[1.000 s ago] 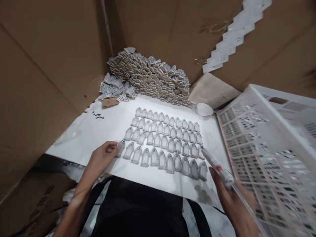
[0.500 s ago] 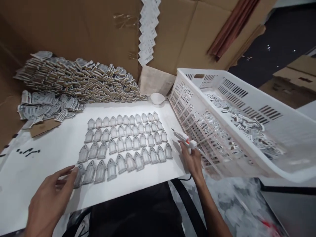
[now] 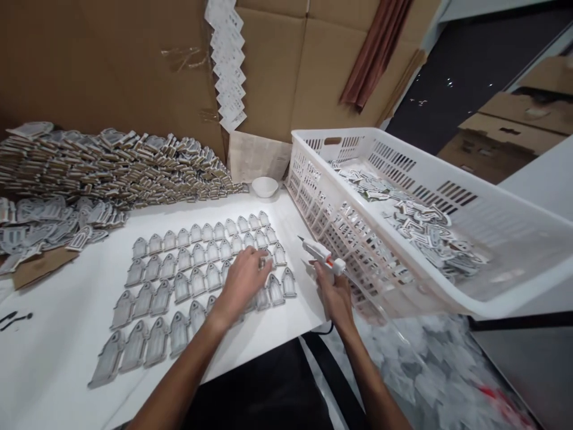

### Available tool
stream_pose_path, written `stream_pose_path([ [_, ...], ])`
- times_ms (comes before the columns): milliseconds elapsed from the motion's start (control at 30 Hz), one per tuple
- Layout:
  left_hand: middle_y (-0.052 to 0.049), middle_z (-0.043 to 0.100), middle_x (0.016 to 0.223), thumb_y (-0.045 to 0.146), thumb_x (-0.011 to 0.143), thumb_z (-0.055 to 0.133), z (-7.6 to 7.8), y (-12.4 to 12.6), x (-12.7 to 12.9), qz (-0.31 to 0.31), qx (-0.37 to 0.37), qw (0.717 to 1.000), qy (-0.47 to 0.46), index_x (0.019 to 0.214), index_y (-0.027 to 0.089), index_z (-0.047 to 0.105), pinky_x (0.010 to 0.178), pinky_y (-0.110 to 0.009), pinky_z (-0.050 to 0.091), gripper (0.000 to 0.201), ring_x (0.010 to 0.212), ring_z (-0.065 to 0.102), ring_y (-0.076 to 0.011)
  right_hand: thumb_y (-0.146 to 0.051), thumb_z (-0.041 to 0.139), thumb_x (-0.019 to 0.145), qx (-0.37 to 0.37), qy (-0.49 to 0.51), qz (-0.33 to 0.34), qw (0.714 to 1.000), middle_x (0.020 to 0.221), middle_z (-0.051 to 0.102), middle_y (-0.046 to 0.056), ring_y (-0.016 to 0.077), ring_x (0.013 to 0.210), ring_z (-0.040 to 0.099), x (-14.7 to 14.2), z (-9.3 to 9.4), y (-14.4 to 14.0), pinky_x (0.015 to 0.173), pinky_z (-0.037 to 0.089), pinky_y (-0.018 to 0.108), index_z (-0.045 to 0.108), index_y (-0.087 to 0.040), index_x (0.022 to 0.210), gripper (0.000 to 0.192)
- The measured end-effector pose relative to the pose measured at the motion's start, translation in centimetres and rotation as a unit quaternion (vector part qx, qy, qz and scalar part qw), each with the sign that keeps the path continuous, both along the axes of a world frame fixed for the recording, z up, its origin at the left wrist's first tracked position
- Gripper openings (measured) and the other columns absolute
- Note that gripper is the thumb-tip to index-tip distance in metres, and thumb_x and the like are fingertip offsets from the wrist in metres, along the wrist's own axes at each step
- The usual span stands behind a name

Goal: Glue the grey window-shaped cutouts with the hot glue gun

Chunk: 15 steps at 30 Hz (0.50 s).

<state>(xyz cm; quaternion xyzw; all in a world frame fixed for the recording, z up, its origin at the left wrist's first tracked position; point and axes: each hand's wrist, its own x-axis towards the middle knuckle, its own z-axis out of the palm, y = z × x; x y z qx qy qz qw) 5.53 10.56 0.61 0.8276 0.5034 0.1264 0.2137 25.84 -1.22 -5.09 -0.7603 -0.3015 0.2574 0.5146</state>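
My right hand (image 3: 335,294) grips a white hot glue gun (image 3: 319,251) with an orange trigger, its dark nozzle pointing up and left; a clear glue stick trails from its back. Over the right part of the rows, my left hand (image 3: 245,278) reaches with bent fingers. Thumb and forefinger are slightly apart, close to the small arched grey-white pieces (image 3: 179,334), and some of those are hidden beneath the hand. These window-shaped pieces lie in several rows on the white tabletop (image 3: 58,346).
A big stack of similar pieces (image 3: 111,167) and a looser heap (image 3: 49,221) stand along the cardboard wall (image 3: 111,60). At the back is a small white bowl (image 3: 265,187). The white plastic crate (image 3: 313,185) on the right contains many cut-out pieces (image 3: 421,230).
My left hand has moved from the front-left end of the rows to their right part. My right hand still holds the glue gun. The view has shifted to the right.
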Motion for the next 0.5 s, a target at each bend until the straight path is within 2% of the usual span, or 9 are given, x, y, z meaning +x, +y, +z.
stream_pose_path([
  [100,-0.018,0.068,0.124,0.039,0.105,0.059,-0.5,0.6,4.2,-0.019,0.04,0.997,0.06,0.12,0.015,0.078,0.094,-0.046,0.055,0.034,0.122,0.064,-0.0382,-0.079,0.064,0.089,-0.018,0.004,-0.006,1.0,0.136,0.077,0.015,0.0419,0.129,0.07,0.1,-0.2,-0.3,0.113,0.051,0.055,0.08,-0.021,0.134,0.075],
  [200,-0.02,0.066,0.123,0.037,0.103,0.066,-0.3,0.6,6.0,-0.021,0.073,0.992,0.102,0.114,0.013,0.079,0.093,-0.046,0.054,0.03,0.124,0.062,-0.0408,-0.077,0.064,0.091,-0.025,0.007,-0.003,1.0,0.133,0.079,0.016,0.0448,0.134,0.067,0.0,-0.4,-0.3,0.115,0.049,0.059,0.081,-0.021,0.133,0.073],
  [333,-0.018,0.067,0.119,0.038,0.103,0.066,0.0,0.5,5.9,-0.012,0.08,0.988,0.13,0.112,0.015,0.078,0.088,-0.044,0.055,0.028,0.121,0.063,-0.0395,-0.074,0.065,0.091,-0.016,-0.005,-0.006,1.0,0.138,0.077,0.014,0.0432,0.143,0.061,0.0,-0.5,-0.1,0.119,0.048,0.056,0.081,-0.023,0.133,0.068],
  [500,-0.014,0.067,0.125,0.039,0.107,0.059,0.1,0.5,3.7,0.0,0.045,0.988,0.148,0.124,0.019,0.073,0.086,-0.04,0.053,0.03,0.12,0.064,-0.0349,-0.071,0.069,0.088,-0.024,-0.023,-0.004,0.999,0.137,0.077,0.011,0.0389,0.148,0.058,0.3,-0.9,-0.1,0.122,0.047,0.049,0.084,-0.026,0.125,0.06],
])
